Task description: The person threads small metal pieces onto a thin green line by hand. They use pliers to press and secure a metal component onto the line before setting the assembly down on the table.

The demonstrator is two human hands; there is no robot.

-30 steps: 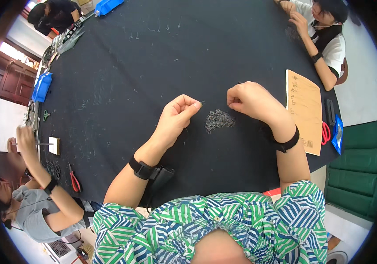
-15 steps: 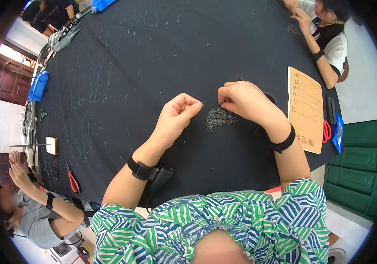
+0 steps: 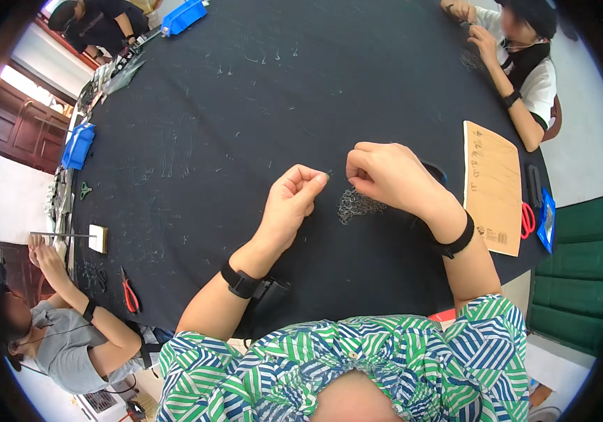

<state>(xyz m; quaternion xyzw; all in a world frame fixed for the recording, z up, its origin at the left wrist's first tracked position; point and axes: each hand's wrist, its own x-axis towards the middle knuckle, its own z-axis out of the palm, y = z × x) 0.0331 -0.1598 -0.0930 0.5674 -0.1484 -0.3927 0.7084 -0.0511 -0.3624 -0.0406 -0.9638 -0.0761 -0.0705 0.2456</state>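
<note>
1. the black-covered table (image 3: 266, 126) sprawls right across the view!
2. brown notebook (image 3: 493, 197), flat, over on the right.
3. here's the right hand (image 3: 389, 172), fingers curled in; can't tell their gap or any hold.
4. left hand (image 3: 289, 204), thumb and forefinger pinched together on a greenish wisp (image 3: 329, 174), too tiny to name.
5. and the wiry pile (image 3: 360, 205), on the cloth just below the right fingertips!

Black tablecloth (image 3: 259, 112), dark grey wire pile (image 3: 360, 205), tan notebook (image 3: 495, 200), 2 blue trays (image 3: 78, 146), green-white-navy striped shirt (image 3: 245, 373)
</note>
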